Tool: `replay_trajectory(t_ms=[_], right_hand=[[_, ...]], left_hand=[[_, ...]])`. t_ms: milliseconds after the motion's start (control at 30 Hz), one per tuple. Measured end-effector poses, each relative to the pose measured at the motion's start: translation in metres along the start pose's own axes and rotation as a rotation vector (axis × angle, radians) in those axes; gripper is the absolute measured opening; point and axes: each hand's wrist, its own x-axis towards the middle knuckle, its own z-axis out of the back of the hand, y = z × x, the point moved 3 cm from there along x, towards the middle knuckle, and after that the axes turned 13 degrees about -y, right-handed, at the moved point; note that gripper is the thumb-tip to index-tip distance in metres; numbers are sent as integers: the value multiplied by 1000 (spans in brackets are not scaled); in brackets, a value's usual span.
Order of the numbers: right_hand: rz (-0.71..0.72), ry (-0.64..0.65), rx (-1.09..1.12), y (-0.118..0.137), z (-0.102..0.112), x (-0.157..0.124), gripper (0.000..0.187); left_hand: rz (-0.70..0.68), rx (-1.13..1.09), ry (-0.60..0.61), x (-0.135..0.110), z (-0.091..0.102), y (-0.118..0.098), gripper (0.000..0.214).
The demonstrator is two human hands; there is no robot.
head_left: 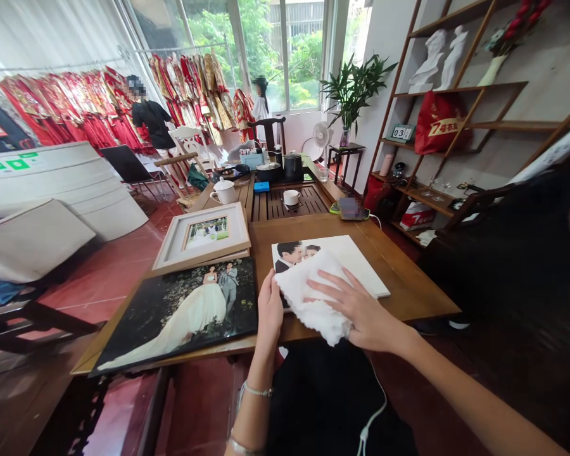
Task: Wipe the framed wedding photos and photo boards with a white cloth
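A white photo panel [361, 256] with a printed picture of two people lies near the table's front edge. My left hand [270, 307] is closed on the panel's left edge. Over the panel's middle and front edge spreads a white cloth [301, 294], hiding part of the picture. My right hand [361, 310] holds this cloth against the panel, its fingers stretched across the top; the thumb is hidden. Just left of my left hand lies a dark wedding photo panel [171, 310]. Behind that one, a light wooden picture frame [171, 250] rests on another frame.
On the wooden table [408, 297] stand a lidded white teapot [223, 190], a white cup [291, 197], a black kettle [293, 166] and a phone [354, 209] with a cable. A dark chair [475, 253] is at the right. Two people stand by red garments at the back.
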Motion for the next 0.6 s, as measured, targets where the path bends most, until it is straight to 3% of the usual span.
replay_trajectory(t_ms=[167, 300, 500, 600], right_hand=[[-302, -109, -122, -53, 7, -13, 73], [-429, -98, -186, -87, -3, 19, 63], [-344, 16, -146, -72, -29, 99, 63], [-308, 36, -132, -53, -38, 117, 62]], left_hand=[[154, -98, -3, 1, -5, 4, 42], [271, -196, 20, -2, -13, -4, 49], [362, -299, 0, -3, -9, -12, 53], [405, -362, 13, -2, -4, -10, 51]])
